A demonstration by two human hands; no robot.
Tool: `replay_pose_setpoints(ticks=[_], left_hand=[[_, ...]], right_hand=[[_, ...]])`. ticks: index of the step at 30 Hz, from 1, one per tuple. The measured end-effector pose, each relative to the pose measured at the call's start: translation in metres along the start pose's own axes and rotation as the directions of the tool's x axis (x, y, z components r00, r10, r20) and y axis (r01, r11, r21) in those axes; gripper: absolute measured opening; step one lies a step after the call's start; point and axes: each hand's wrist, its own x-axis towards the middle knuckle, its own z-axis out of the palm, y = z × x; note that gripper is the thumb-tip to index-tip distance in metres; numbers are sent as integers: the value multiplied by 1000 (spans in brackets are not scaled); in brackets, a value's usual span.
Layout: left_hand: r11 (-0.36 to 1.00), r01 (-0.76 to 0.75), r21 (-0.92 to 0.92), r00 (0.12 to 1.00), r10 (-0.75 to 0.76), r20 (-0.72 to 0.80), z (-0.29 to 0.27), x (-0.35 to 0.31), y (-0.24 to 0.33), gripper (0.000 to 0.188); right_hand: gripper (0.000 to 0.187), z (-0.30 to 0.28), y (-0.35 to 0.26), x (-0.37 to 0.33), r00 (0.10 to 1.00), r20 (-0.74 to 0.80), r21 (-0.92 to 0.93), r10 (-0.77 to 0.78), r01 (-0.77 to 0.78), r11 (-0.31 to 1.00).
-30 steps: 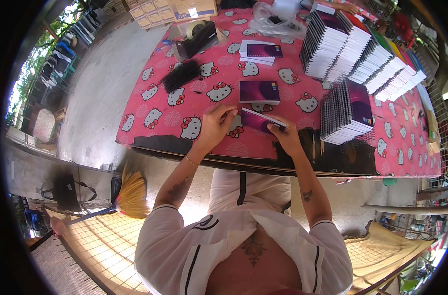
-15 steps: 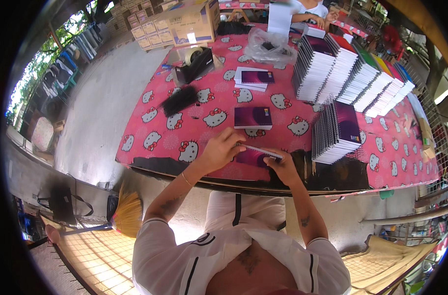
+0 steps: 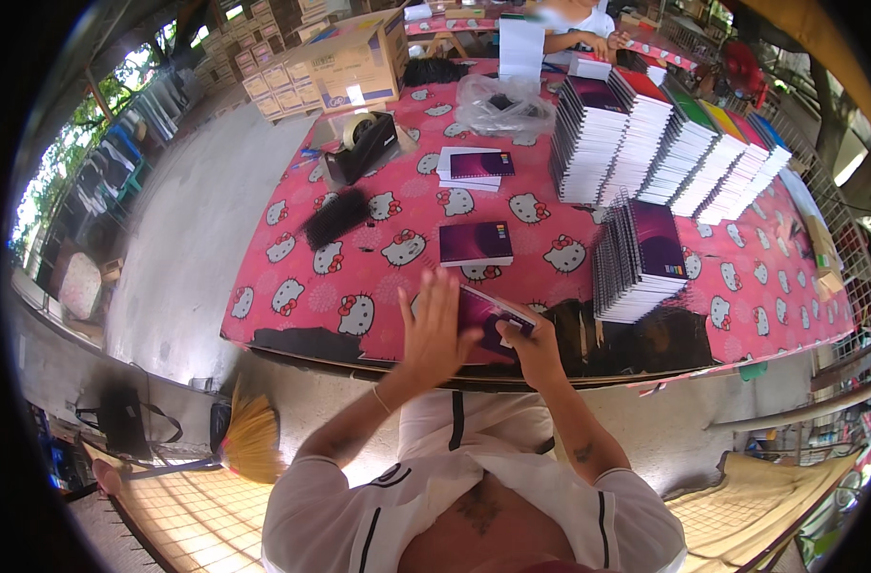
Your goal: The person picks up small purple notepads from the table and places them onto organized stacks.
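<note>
My right hand (image 3: 528,342) grips a purple-covered notebook (image 3: 483,320) by its right side, thumb on top, close to the table's front edge. Beside the notebook's left edge, my left hand (image 3: 433,325) is spread with fingers stretched forward, slightly blurred. Just beyond lies another purple notebook (image 3: 476,244), flat on the table. Farther back, a smaller-looking purple notebook (image 3: 480,165) rests on white sheets. To the right of my hands stands a stack of purple spiral notebooks (image 3: 660,248), their coils facing left.
Tall stacks of notebooks (image 3: 588,143) in several colours line the back right of the pink patterned table (image 3: 359,277). A black tape dispenser (image 3: 364,148), a bundle of black spiral coils (image 3: 336,220), a clear plastic bag (image 3: 502,107) and a cardboard box (image 3: 354,62) stand farther off. A co-worker's hands (image 3: 603,45) show at the back.
My left hand has gone from pinching the notebook's far edge to lying spread at its left. The notebook, seen edge-on before, now shows its cover. The view has shifted slightly.
</note>
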Motion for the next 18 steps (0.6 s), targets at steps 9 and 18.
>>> replay_pose_setpoints(ticks=[9,18], left_hand=[[997,-34,70,999,36,-32,-8,26,7,88],[994,-14,108,999,19,-43,-23,48,7,89]], right_hand=[[39,-2,-1,-11,1000,-20,47,-17,18,999],[39,5,-6,-15,1000,-28,141,8,-4,990]])
